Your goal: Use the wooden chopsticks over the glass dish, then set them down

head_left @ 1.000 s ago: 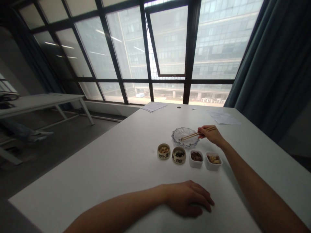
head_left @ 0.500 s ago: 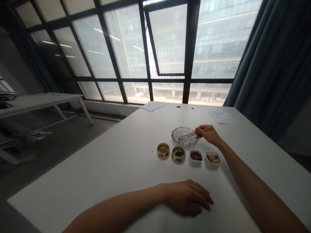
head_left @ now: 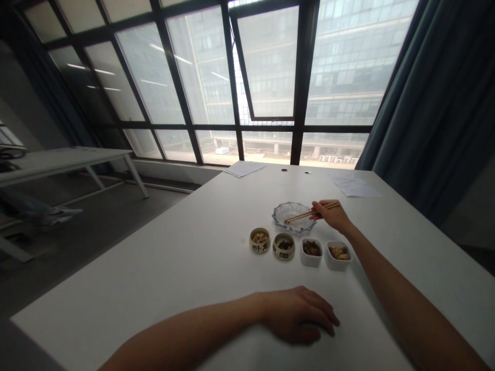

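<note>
Chopsticks (head_left: 299, 216), gripped in the curled right hand (head_left: 329, 212), slant into the glass bowl (head_left: 296, 230); anything between their tips is too small to tell. The step in hand appears to be tip work inside the bowl; the next move seemingly calls for steady, paired tips. Nearer stand two beige pots (head_left: 259, 248) and two white dishes (head_left: 311, 261) of food (head_left: 339, 252). The left hand (head_left: 297, 315), loosely spread and apparently empty, lies palm-down on the tabletop (head_left: 181, 268).

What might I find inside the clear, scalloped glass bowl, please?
Inside the bowl, the tips of two light-brown chopsticks show; any food at them is too small to identify. The chopsticks and right hand cover part of its right side.
</note>
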Action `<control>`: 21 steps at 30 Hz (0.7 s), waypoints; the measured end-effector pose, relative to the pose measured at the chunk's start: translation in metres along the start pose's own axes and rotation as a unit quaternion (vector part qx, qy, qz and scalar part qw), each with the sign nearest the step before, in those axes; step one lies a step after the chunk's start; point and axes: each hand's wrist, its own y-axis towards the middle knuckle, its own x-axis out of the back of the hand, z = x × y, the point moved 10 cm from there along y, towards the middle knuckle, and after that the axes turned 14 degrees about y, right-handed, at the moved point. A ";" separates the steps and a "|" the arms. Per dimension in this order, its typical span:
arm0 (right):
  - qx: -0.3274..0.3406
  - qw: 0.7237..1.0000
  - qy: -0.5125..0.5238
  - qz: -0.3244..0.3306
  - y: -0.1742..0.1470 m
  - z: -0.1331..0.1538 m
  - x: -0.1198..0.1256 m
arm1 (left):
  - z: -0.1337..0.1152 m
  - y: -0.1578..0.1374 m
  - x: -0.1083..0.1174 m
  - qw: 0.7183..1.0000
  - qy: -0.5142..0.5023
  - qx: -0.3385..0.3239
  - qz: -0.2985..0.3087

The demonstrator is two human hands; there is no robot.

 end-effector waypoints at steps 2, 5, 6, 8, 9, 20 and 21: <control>-0.002 1.000 0.005 -0.014 0.000 -0.001 0.002 | -0.001 0.000 0.000 1.000 0.004 -0.007 -0.003; -0.005 1.000 0.012 -0.024 0.000 -0.001 0.003 | -0.001 -0.001 0.000 1.000 0.007 -0.011 -0.005; -0.005 1.000 0.013 -0.025 0.000 0.000 0.004 | -0.001 -0.001 -0.001 1.000 0.007 -0.009 -0.004; -0.001 1.000 0.011 -0.024 0.000 0.002 0.006 | 0.001 -0.001 -0.002 1.000 0.005 -0.001 0.002; 0.002 1.000 0.008 -0.022 -0.001 0.004 0.007 | 0.002 -0.002 -0.003 1.000 0.004 0.003 0.006; 0.018 0.999 -0.024 0.028 0.003 -0.001 0.004 | -0.002 0.000 0.000 1.000 0.017 -0.005 0.001; 0.018 0.999 -0.023 0.029 0.003 -0.003 0.004 | -0.002 0.000 0.000 1.000 0.017 -0.008 -0.001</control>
